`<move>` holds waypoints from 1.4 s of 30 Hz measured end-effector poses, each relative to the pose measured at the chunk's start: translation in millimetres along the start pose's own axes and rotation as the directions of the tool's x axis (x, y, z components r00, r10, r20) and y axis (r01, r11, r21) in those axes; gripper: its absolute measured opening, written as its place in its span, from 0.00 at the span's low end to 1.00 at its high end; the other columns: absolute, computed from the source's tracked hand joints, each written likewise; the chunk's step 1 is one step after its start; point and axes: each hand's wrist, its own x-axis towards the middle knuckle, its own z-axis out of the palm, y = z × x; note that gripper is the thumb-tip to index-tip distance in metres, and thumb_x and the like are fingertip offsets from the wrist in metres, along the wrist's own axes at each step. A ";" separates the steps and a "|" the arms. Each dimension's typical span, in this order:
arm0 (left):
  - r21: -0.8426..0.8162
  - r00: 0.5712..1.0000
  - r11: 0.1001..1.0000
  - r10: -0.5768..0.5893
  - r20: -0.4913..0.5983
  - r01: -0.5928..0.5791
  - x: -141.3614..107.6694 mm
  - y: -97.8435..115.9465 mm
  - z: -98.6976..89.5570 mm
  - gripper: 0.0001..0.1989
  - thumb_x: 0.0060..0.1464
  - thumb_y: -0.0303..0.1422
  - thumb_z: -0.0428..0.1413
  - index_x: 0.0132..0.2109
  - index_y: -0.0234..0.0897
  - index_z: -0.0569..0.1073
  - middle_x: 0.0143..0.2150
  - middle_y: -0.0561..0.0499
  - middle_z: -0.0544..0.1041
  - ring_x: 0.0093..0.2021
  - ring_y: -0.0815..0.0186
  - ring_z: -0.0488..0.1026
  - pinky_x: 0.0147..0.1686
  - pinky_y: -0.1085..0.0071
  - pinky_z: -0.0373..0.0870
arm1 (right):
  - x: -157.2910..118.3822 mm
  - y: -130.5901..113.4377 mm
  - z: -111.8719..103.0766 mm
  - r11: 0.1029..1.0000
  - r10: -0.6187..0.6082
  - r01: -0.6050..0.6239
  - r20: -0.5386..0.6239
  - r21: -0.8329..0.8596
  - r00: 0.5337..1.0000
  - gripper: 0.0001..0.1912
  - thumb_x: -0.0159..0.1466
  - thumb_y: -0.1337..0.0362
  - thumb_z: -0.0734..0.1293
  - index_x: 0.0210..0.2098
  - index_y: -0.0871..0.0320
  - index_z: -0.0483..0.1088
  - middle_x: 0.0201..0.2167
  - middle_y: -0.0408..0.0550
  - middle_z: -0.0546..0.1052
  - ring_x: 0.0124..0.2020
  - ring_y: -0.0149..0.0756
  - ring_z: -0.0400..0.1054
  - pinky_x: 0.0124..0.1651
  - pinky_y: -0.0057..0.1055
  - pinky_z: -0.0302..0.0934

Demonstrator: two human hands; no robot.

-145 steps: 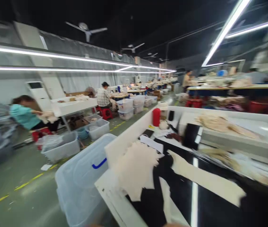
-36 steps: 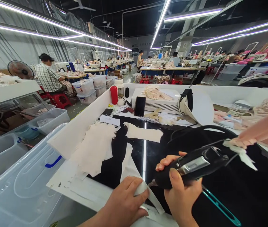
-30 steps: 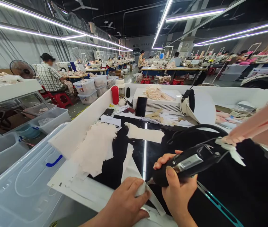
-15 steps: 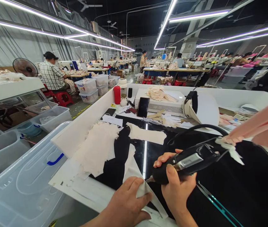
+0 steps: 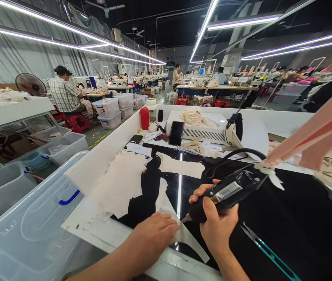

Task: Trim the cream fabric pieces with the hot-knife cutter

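My right hand is wrapped round a black handheld power tool with a silver panel and a narrow metal tip. The tip meets the edge of a pale, tapering fabric piece on the glossy black work surface. My left hand lies over that piece with its fingers stretched out, pressing it down close to the tip. A second pale fabric piece lies farther back. Teal-handled thread snips rest to the right of my right hand.
A pile of pale fabric pieces covers the left side. A pink cloth strip is tied to the tool's rear. Behind stand a phone, a red bottle and a white box. A lidded plastic bin stands left.
My left hand has gone from bent fingers gripping the fabric to lying flatter on it, slightly farther left. The tool and right hand have shifted slightly left, and the pink strip has swung left.
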 end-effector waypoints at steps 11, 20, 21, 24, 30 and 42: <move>0.358 0.987 0.926 -0.147 0.057 0.118 12.0 -5.1 -2.5 0.21 0.58 0.14 0.54 0.55 0.36 0.73 0.53 0.46 0.76 0.46 0.56 0.74 0.45 0.60 0.78 | -2.0 -39.8 -10.5 0.998 0.039 -0.038 -0.024 0.050 0.999 0.18 0.63 0.62 0.75 0.50 0.51 0.70 0.30 0.42 0.74 0.26 0.34 0.69 0.29 0.33 0.71; 0.405 0.951 0.884 -0.294 0.098 0.231 22.4 15.1 0.8 0.14 0.66 0.22 0.55 0.57 0.37 0.72 0.50 0.46 0.76 0.44 0.55 0.75 0.44 0.57 0.80 | -13.9 -36.8 -19.5 0.997 0.022 -0.020 -0.033 0.068 0.999 0.18 0.64 0.60 0.76 0.50 0.51 0.70 0.30 0.43 0.74 0.27 0.34 0.69 0.29 0.32 0.71; 0.402 0.947 0.885 -0.302 0.108 0.237 22.2 16.0 -0.8 0.15 0.66 0.22 0.55 0.57 0.37 0.72 0.50 0.46 0.75 0.45 0.55 0.76 0.44 0.57 0.80 | -14.9 -35.1 -19.7 0.997 0.018 -0.016 -0.033 0.069 0.999 0.18 0.64 0.60 0.75 0.51 0.51 0.70 0.31 0.42 0.74 0.27 0.34 0.69 0.29 0.32 0.71; 0.396 0.941 0.883 -0.319 0.115 0.251 21.6 16.8 -3.3 0.16 0.67 0.22 0.54 0.59 0.37 0.72 0.52 0.45 0.75 0.46 0.56 0.76 0.46 0.57 0.80 | -18.1 -29.8 -18.8 0.998 0.011 -0.010 -0.018 0.055 1.000 0.18 0.65 0.60 0.75 0.52 0.50 0.69 0.32 0.43 0.74 0.28 0.35 0.70 0.31 0.33 0.71; 0.417 0.944 0.877 -0.311 0.113 0.239 21.0 14.1 -1.8 0.19 0.67 0.23 0.55 0.63 0.38 0.71 0.54 0.45 0.75 0.47 0.56 0.76 0.46 0.58 0.80 | -23.4 -21.6 -16.1 1.000 0.011 -0.011 0.001 0.028 1.000 0.18 0.67 0.58 0.74 0.53 0.49 0.68 0.34 0.42 0.74 0.29 0.34 0.70 0.34 0.34 0.70; 0.538 0.980 0.819 -0.173 -0.102 0.200 9.5 13.0 6.7 0.07 0.66 0.24 0.54 0.48 0.33 0.75 0.37 0.48 0.75 0.33 0.57 0.74 0.31 0.62 0.74 | -25.0 -19.8 -17.7 1.000 0.005 -0.005 0.005 -0.010 1.000 0.19 0.67 0.58 0.74 0.54 0.51 0.66 0.33 0.43 0.74 0.28 0.36 0.70 0.33 0.36 0.70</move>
